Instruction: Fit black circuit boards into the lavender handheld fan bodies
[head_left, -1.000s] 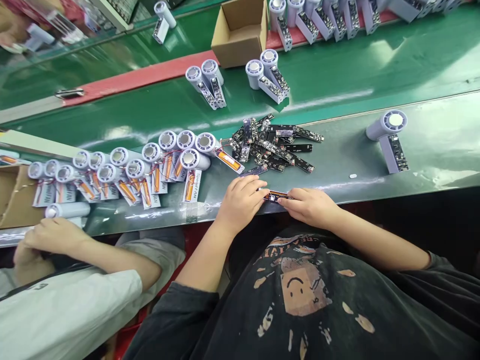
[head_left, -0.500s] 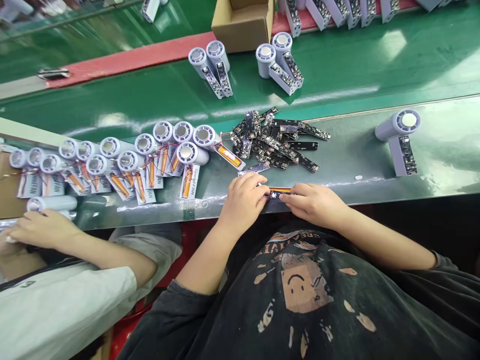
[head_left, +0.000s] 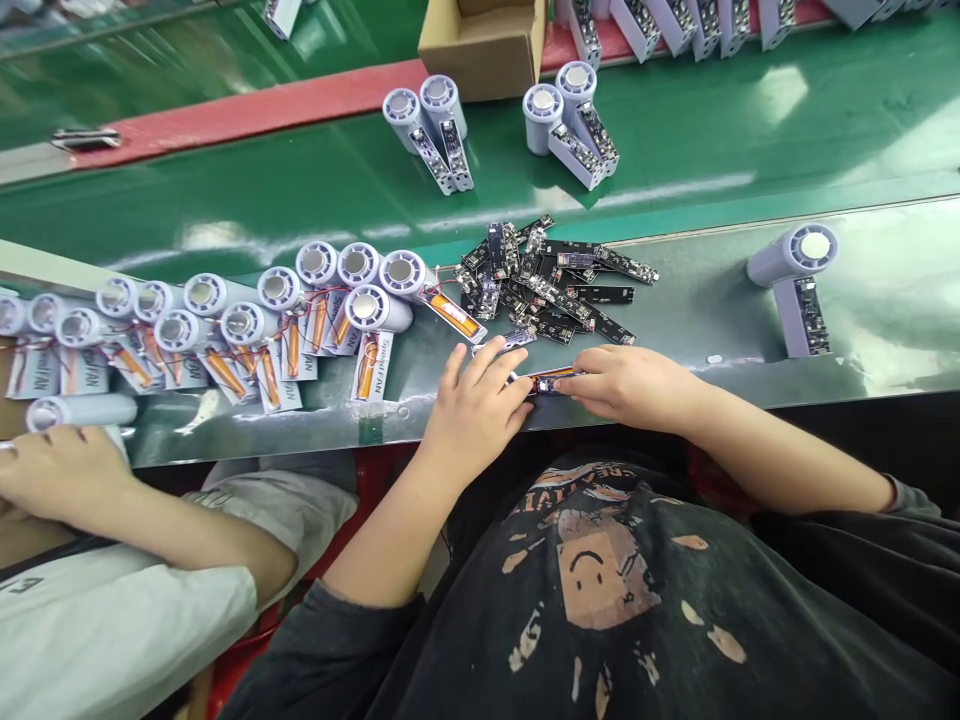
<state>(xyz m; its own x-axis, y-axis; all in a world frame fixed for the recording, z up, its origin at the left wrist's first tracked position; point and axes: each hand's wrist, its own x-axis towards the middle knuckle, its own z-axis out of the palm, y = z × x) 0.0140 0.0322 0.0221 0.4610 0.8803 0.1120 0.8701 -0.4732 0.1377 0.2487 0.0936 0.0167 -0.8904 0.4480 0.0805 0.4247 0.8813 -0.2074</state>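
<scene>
Pinching the rt end of a circuit board (head_left: 545, 385) w/ its fingers, R hand (head_left: 637, 388) works at the near edge of the desk (head_left: 686, 310). L hand (head_left: 474, 415) is at the board's other end, fingers spread; can't tell if they grip, undersides hidden. Orange battery (head_left: 556, 373) shows right alongside the board, btwn both hands. Just beyond: messy pile of loose boards (head_left: 555, 295). Handheld fans (head_left: 247, 322) crowd the L side, wires out; lone fan (head_left: 787, 255) far R, nr a small white bit (head_left: 714, 359). Co-worker's hand (head_left: 67, 470) far L.
</scene>
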